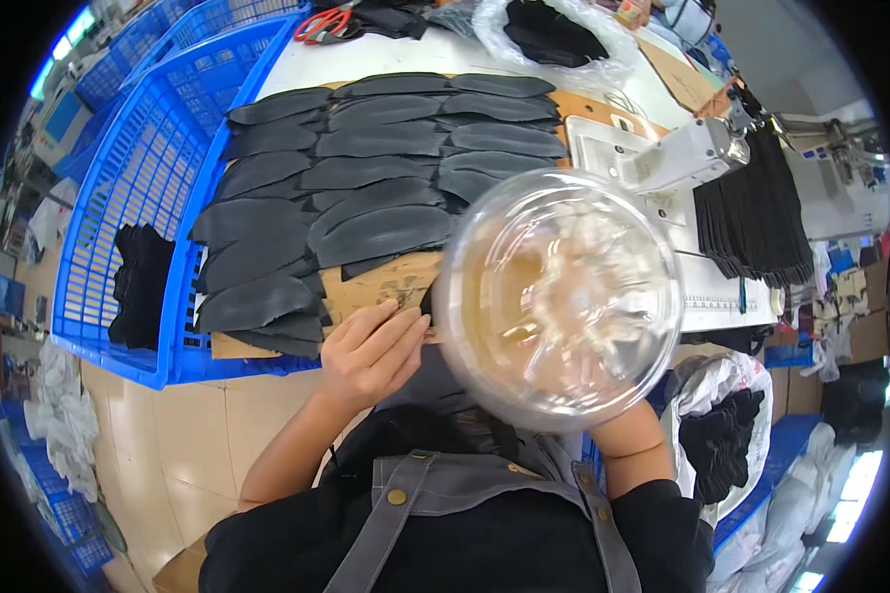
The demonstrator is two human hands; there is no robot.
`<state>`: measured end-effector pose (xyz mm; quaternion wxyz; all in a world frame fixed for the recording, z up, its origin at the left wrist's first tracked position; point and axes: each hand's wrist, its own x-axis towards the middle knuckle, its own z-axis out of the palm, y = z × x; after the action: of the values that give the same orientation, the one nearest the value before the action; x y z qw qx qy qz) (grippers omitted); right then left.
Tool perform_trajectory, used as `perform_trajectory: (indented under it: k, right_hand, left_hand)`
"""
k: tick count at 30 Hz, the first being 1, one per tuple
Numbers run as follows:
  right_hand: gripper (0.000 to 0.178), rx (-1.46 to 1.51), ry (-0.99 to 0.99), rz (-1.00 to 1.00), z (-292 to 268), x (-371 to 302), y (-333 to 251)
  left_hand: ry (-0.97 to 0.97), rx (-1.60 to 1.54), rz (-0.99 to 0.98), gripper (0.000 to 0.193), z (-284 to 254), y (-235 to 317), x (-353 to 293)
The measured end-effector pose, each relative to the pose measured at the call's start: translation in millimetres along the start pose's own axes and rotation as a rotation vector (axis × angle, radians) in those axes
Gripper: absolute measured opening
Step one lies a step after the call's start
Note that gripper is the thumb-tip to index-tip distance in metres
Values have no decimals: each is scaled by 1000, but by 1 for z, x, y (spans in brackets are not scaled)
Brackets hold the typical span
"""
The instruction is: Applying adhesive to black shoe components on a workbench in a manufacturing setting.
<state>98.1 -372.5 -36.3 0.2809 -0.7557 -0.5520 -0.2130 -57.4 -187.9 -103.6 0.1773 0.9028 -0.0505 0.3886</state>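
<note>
A large clear plastic bottle (pixel 564 296), base toward me, hangs close in view above the table and hides much of its right half. Pale yellowish liquid shows inside. My right forearm (pixel 631 450) runs up behind it; that hand is hidden by the bottle, which it appears to hold up. By the front edge of a brown board (pixel 381 287), my left hand (pixel 371 354) is closed, its fingertips pinching a small black piece (pixel 428 299), mostly hidden behind the bottle. Just beyond lie overlapping rows of curved dark grey leaf-shaped pieces (pixel 381 143).
A blue plastic crate (pixel 183 371) with black pieces (pixel 140 287) stands on the left. A white sewing machine (pixel 672 158) is at right, beside hanging black pieces (pixel 752 212). Red-handled scissors (pixel 324 24) lie at the back. A white bag (pixel 752 381) of black pieces stands low right.
</note>
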Motion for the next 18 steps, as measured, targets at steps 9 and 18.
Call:
perform_trajectory:
  k: [9,18]
  right_hand:
    - [51,247,666,421,-36,-39,68]
    - [51,1753,799,831,-14,-65,79]
  left_hand:
    - [-22,49,25,16,-21,16,34]
    - [-301,-134,50,44,21,48,115]
